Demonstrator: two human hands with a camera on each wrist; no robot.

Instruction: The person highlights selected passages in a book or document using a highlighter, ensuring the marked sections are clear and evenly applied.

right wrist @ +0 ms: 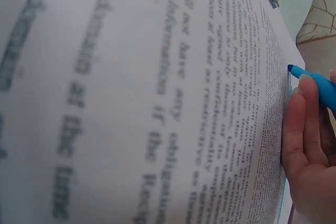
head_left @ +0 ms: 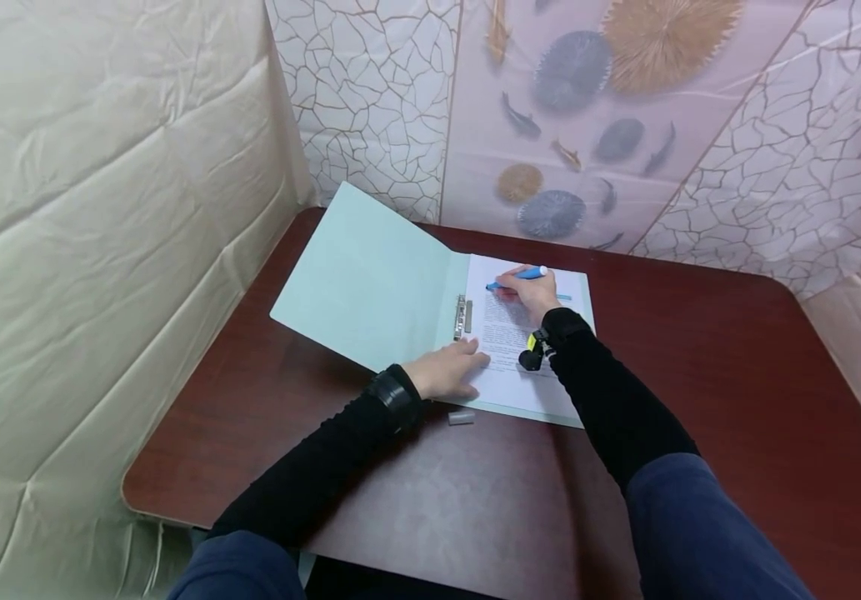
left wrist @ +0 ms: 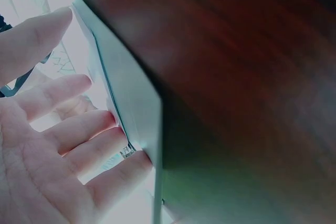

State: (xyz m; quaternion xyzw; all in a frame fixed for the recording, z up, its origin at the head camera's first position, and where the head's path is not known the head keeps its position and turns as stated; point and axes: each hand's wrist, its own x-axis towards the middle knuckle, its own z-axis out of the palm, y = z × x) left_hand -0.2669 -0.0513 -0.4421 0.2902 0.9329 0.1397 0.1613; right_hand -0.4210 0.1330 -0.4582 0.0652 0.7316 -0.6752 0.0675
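My right hand [head_left: 534, 293] pinches a blue highlighter [head_left: 523, 276] near the top of a printed sheet [head_left: 508, 342]. In the right wrist view the dark tip of the highlighter [right wrist: 310, 80] is at the upper part of the page, beside a blue line [right wrist: 285, 192] on it. The sheet lies in an open pale green folder [head_left: 370, 275] with a metal clip [head_left: 463, 317] at its fold. Fingers spread, my left hand [head_left: 447, 372] rests on the sheet's lower left. The left wrist view shows its fingers [left wrist: 84, 129] extended over the folder's edge [left wrist: 131, 87].
A small grey cap [head_left: 462, 417] lies on the dark red-brown table [head_left: 700, 375] just below the folder. The folder's cover is spread to the left. Patterned sheeting [head_left: 377, 100] hangs behind the table, and cream fabric [head_left: 100, 250] hangs on the left.
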